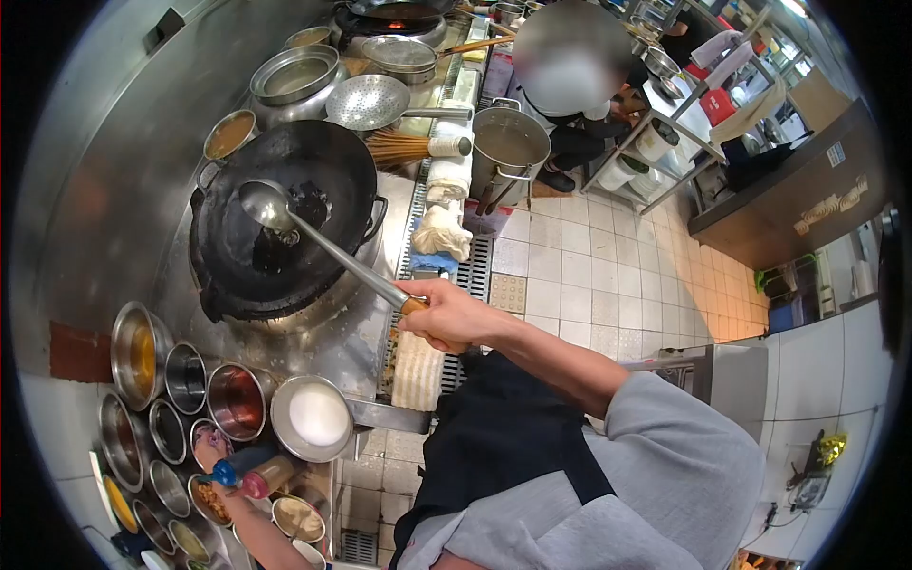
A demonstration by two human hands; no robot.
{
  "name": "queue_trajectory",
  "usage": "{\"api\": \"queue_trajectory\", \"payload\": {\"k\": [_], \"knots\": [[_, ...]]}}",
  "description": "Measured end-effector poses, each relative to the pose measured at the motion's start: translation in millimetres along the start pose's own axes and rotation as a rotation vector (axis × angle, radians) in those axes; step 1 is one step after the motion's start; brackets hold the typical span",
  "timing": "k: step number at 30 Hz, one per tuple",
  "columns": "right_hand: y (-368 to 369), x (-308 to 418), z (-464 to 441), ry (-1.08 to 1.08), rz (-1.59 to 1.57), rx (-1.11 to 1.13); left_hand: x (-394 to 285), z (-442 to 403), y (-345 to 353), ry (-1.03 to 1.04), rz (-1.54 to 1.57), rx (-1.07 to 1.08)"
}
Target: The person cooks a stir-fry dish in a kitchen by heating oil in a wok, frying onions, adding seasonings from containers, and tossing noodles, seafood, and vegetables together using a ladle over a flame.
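Long steel ladle (347,259): stiff, probably bowl-heavy; grasp its tan wooden end (412,305).
Right hand (445,312): closed round that end, beside the round black wok (332,161).
Left hand (211,446): apart from wok; grasp unclear.

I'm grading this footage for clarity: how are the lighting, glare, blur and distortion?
Head view: strong fisheye bending, black corners; head view: pale sheen on the steel wall, bright glints on the ladle; head view: orange-tinted floor at right; head view: a blurred patch over a co-worker.
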State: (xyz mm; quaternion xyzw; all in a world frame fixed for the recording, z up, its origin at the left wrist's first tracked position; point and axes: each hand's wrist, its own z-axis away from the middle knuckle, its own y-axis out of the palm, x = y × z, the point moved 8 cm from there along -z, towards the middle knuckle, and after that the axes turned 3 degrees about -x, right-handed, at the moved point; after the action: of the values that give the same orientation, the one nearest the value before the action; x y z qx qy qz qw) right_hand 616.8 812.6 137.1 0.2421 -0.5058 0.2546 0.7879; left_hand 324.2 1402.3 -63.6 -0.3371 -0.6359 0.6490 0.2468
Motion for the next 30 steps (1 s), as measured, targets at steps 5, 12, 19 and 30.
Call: {"api": "queue_trajectory", "payload": {"k": [5,12,19,30], "knots": [[-5,2,3,0.001,-0.022,-0.008,-11,24,-49,-0.003,0.269,-0.185],[-11,2,-4,-0.01,-0.062,0.023,33,54,-66,-0.299,0.895,-0.296],[-33,-7,-20,0.057,-0.107,0.044,69,52,-84,-0.216,1.208,-0.285],[-158,27,-43,0.181,-0.182,0.166,-212,39,-288,-0.451,1.296,-0.566]]}}
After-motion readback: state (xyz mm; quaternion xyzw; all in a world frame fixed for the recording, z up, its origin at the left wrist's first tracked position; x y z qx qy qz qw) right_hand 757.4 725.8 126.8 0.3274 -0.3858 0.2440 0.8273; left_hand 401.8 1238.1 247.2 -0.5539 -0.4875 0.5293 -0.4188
